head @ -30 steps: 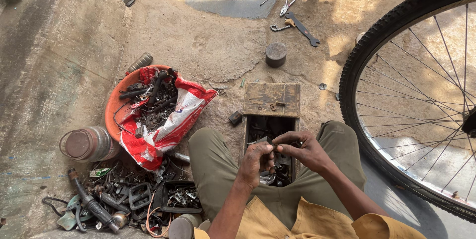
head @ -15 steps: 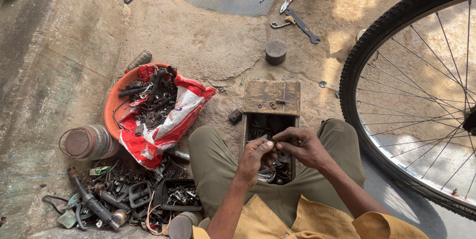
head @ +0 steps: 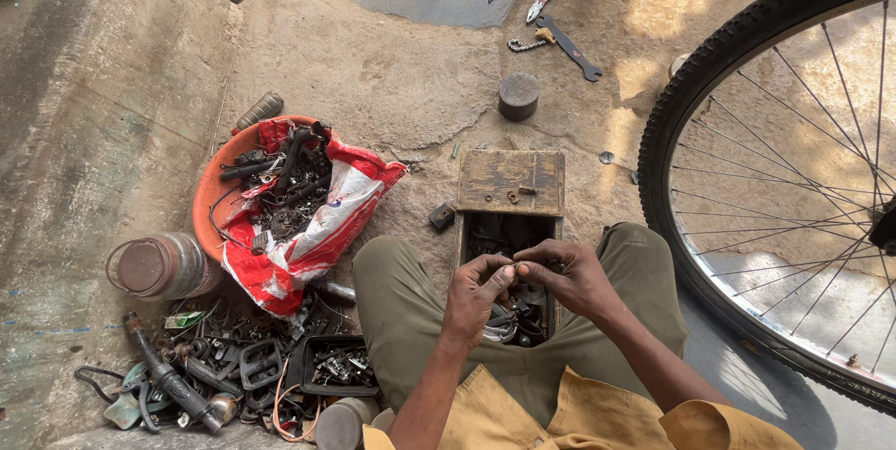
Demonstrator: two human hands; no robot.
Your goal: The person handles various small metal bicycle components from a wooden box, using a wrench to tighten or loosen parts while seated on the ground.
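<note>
Rough, sunlit concrete ground (head: 392,86) is spreading across the whole view, with a raised concrete slope running down the left side. A bicycle wheel (head: 784,189) with a black tyre and thin spokes is standing upright at the right, its rim curving just beside the person's knee. The person is sitting on the ground in olive trousers and a mustard shirt, legs spread around a worn wooden box (head: 511,217) whose sliding lid is pushed back, showing dark metal parts inside.

An orange plastic basin (head: 210,193) is sitting to the left, holding a red and white printed plastic bag (head: 322,226) that is lying open and spilling black metal parts. Just left of it a rusty round tin (head: 159,265) is lying on its side. Below, a heap of pedals and dark scrap (head: 224,375) is piling up beside a small black tray of bits.

A dark cylinder (head: 518,95) is standing beyond the box, and a flat spanner (head: 571,47) and pliers are lying farther off.

The left hand (head: 478,293) and the right hand (head: 571,274) are meeting over the open box, fingertips pinched shut on a small metal part (head: 515,267), too tiny to identify.
</note>
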